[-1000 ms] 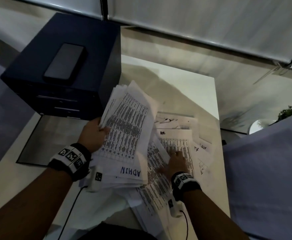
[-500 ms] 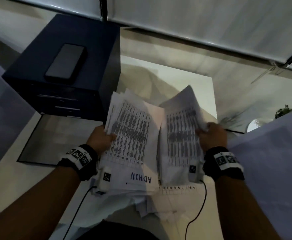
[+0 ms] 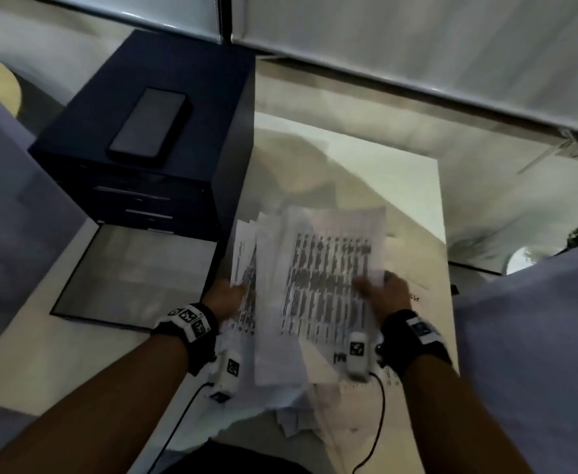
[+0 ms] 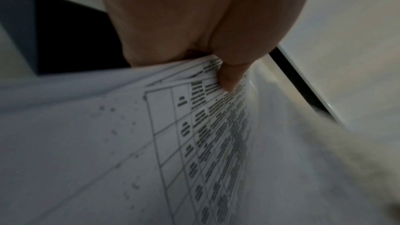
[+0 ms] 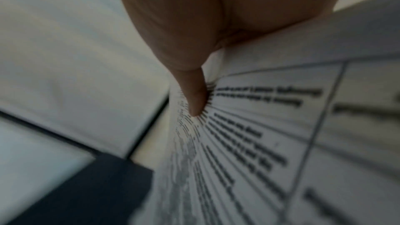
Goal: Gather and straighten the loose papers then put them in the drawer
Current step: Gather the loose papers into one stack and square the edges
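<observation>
left hand (image 3: 226,295): grip pinched, thumb on top | right hand (image 3: 388,294): grip pinched, thumb on top

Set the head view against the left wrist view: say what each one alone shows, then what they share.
Only the head view shows the right hand gripping the stack of papers, the dark drawer cabinet with a phone on top, the loose sheets still lying on the white table, and both wrist straps.

Only the left wrist view shows the thumb pressed on a printed table grid at a sheet's edge.

Both show the left hand gripping printed papers.
</observation>
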